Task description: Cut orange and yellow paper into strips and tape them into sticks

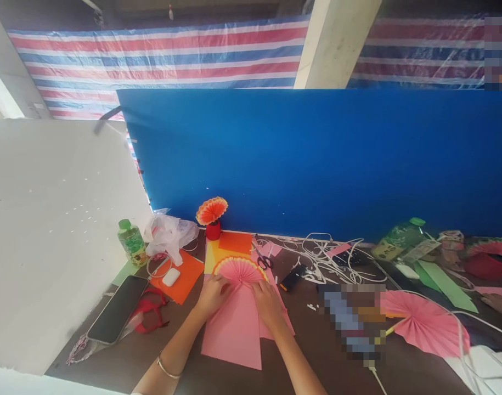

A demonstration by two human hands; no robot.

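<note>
A pleated pink paper fan (239,271) with a yellow and orange scalloped edge lies spread in front of me. My left hand (213,296) is closed on its left lower end, and my right hand (268,303) on its right lower end. Beneath the fan and my hands lie flat pink paper sheets (234,343). Behind it are yellow paper (210,258) and orange paper (235,241). Black-handled scissors (264,263) rest just beyond the fan's right side. My fingertips are partly hidden by the hands themselves.
Left on the table are a phone (118,310), red glasses (151,314), a white earbud case (170,277) and a green-capped bottle (132,244). An orange paper flower (212,210) stands at the back. Tangled white cables (320,260) and another pink fan (429,323) lie right; a blue panel (316,164) rises behind.
</note>
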